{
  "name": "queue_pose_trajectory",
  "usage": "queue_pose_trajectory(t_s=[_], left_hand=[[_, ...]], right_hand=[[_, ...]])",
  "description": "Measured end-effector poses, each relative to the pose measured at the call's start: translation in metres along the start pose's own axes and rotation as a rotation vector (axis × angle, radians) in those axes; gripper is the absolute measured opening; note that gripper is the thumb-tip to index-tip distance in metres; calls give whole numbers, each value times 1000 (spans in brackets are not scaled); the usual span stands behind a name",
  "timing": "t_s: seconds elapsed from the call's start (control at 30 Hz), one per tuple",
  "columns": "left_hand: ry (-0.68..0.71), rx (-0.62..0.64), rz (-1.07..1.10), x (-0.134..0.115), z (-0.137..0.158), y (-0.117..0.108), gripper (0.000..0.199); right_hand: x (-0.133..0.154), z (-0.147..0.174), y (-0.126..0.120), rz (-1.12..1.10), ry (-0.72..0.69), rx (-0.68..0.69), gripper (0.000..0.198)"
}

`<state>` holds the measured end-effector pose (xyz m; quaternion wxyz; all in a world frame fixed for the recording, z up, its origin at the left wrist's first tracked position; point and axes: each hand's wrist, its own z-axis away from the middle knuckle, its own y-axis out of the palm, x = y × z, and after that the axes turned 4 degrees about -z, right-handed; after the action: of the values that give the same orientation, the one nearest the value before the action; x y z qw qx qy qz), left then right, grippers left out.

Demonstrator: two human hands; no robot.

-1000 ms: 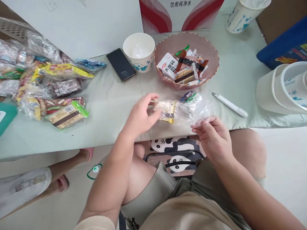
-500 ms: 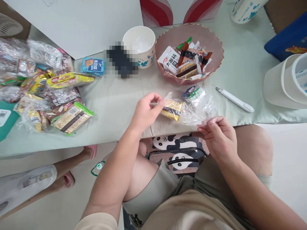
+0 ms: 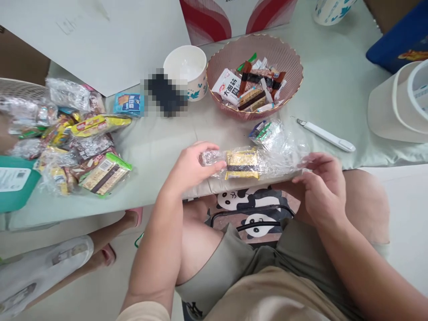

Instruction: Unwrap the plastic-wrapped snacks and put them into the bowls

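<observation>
A yellow-wrapped snack (image 3: 243,163) with a dark band lies inside a crinkled clear plastic bag (image 3: 284,160) at the table's front edge. My left hand (image 3: 192,169) curls around the bag's left end, its thumb reaching to the snack's edge. At the bag's other end, my right hand (image 3: 323,183) has its thumb and fingertips on the loose film, slightly apart. Just behind lies a small blue-and-green packet (image 3: 262,130) among crumpled clear film. Beyond it stands a pink ribbed bowl (image 3: 230,109) of assorted wrapped snacks.
A white utility knife (image 3: 327,135) lies at the right, near nested white bins (image 3: 384,111). A paper tub (image 3: 185,67) stands beside the bowl, next to a pixelated dark patch. Several packaged snacks (image 3: 103,174) are piled left by a green container (image 3: 16,187). Another person's legs (image 3: 110,232) show lower left.
The yellow snack in its bag has come nearer the table edge and turned level. My left hand has shifted lower and wrapped round the bag's end; my right fingers have loosened from a pinch.
</observation>
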<state>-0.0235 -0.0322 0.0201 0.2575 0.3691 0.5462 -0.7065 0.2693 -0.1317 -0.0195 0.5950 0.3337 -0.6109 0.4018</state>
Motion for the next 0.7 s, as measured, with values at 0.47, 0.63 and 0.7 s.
queue_pose_trajectory(t_s=[0.47,0.63,0.7], left_hand=[[-27,-301,250,13,-12,3,16],[-32,-382,205,16,-13,2,18],[-7,-433,151,13,-11,3,18]], right_hand=[[35,-25,11,371,-193,-12,13],[33,-24,13,302,-208,-62,14],[32,-27,14,336,-232,-86,19]])
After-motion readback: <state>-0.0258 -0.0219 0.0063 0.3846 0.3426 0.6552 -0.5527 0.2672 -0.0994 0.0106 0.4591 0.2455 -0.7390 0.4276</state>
